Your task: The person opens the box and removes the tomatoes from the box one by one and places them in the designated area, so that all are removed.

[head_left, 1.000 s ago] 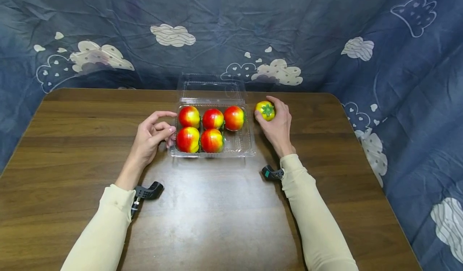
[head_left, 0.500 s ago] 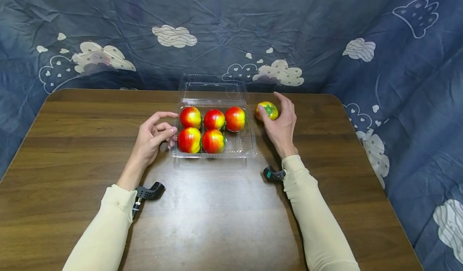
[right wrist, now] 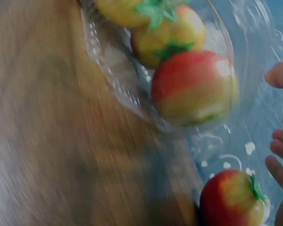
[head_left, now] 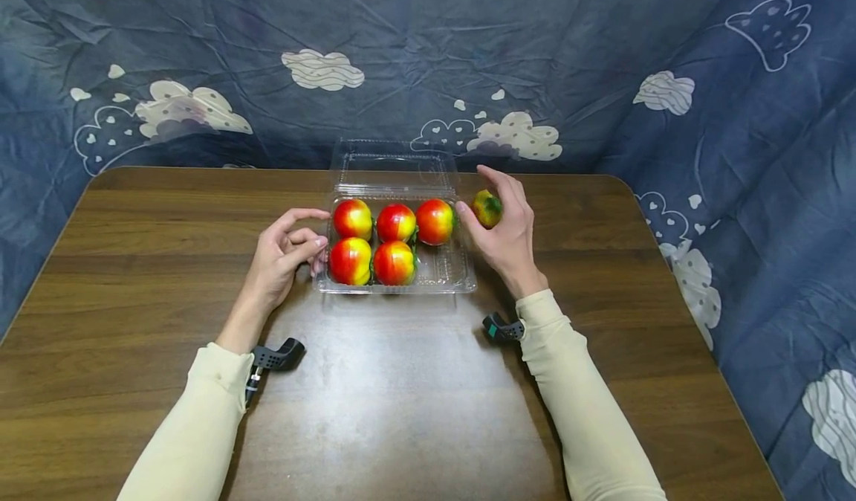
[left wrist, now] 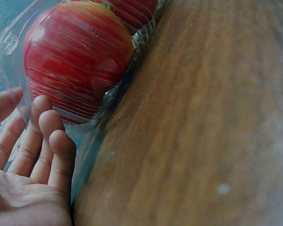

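We find the right hand (head_left: 511,241) with thumb and fingers spread, gripping nothing; its curved span suggests a reach about the loose fruit (head_left: 487,209) just beyond it. The right wrist view shows a gap between the fingers in sight and that fruit, which sits near the table's far edge, just right of the container. The fruit's underside is hidden.

We record the left hand (head_left: 277,256) with fingers loosely bent, tips at the left wall of the clear container (head_left: 435,289). We judge that it steadies a light shell rather than clutches it; how firmly it presses, we cannot tell.

Inside, we count five fruits (head_left: 395,222) of red and yellow, three in the back row and two in the front, set close, presumably to share the tray neatly. The lid (head_left: 394,166) stands raised behind, giving access from above; its transparency makes its edges hard to trace.

Farther out, we note the wooden table (head_left: 388,412) and a blue cloth (head_left: 388,25) behind. The right wrist view is blurred, and its frame cuts off the right hand and the loose fruit.
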`<state>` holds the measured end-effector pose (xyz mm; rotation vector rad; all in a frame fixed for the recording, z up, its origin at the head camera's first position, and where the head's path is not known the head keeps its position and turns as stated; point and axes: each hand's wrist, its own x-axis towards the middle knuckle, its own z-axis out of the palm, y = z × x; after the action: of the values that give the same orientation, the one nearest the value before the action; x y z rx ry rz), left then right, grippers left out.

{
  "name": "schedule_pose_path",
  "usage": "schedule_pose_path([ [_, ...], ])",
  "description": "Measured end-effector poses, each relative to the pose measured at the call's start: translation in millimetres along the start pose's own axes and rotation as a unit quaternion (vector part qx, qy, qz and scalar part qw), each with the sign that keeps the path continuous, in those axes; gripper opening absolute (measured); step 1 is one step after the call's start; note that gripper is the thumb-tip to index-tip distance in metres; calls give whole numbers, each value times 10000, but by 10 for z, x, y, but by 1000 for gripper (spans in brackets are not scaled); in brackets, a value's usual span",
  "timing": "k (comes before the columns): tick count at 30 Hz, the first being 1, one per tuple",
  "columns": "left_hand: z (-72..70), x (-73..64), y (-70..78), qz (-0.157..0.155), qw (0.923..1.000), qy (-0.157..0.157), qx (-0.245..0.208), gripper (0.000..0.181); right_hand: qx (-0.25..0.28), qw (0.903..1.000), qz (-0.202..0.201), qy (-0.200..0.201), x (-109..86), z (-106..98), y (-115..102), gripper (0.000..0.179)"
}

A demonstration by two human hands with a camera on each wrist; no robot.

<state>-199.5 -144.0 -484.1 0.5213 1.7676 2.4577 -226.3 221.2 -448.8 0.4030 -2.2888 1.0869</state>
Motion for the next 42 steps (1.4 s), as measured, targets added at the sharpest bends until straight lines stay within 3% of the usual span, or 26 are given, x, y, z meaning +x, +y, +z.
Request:
schedule_pose_path([
  [6, -7, 1, -13, 3, 10000, 3, -26, 36, 150, 9975, -267, -644, -37, 60, -92, 64],
  [14, -8, 8, -27, 11, 10000, 9, -35, 36, 245, 9914, -598, -1141, -66, 107, -110, 57],
  [32, 5, 1, -20, 24, 9999, -7, -130, 36, -214, 9793, -1152, -1652, -55, 122, -145, 55],
  [42, 11, -7, -1, 1, 9999, -6, -121, 36, -239, 9741, -1118, -1949, -48, 118, -165, 61],
])
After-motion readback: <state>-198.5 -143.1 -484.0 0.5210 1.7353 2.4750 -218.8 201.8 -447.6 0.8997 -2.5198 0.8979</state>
